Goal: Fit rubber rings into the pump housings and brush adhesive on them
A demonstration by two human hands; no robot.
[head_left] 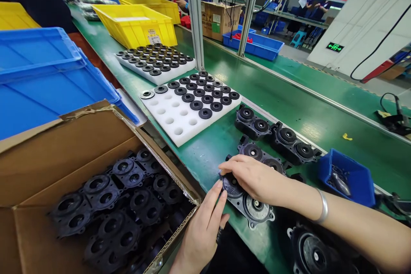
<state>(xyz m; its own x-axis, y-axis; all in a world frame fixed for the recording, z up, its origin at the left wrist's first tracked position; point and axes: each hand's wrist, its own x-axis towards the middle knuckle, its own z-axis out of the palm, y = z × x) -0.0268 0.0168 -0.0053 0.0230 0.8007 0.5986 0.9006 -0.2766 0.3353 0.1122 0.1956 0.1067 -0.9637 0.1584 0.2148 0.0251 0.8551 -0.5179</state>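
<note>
Under the right hand [253,177] lies a black housing [253,207] of matt moulded plastic; the disc beneath the fingers [229,166] shows a faint sheen. Just by the left hand [201,231] fingertips, the box [80,137] is rough brown cardboard with torn edges. Beyond the fingers, the tray [173,120] looks like soft white foam, matt, holding dull black rubbery rings [205,113]. The bench [289,107] is smooth green with slight gloss. The bracelet [323,207] is polished metal.
</note>
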